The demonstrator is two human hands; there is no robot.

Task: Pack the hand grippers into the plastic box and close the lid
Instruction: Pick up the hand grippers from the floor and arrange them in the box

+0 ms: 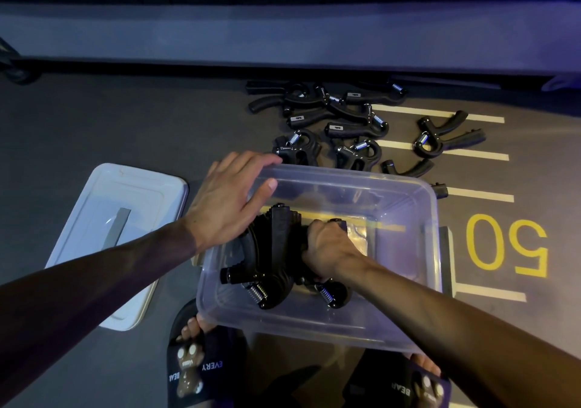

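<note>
A clear plastic box point(418, 250) stands on the floor in front of me, its lid off. My left hand point(229, 197) rests on the box's far left corner, thumb over the rim inside and fingers outside. My right hand point(327, 247) is down inside the box, gripping a black hand gripper point(333, 294) by its handles. Beside it in the left half of the box lie two or three more black hand grippers point(273, 250). Several loose black hand grippers point(333, 124) with steel springs lie on the floor beyond the box. The white lid point(100, 206) lies flat to the left.
The dark floor carries white lines and a yellow "50" point(506, 244) to the right of the box. My feet in black slippers point(195, 370) are just below the box. A low ledge point(283, 40) runs across the far side.
</note>
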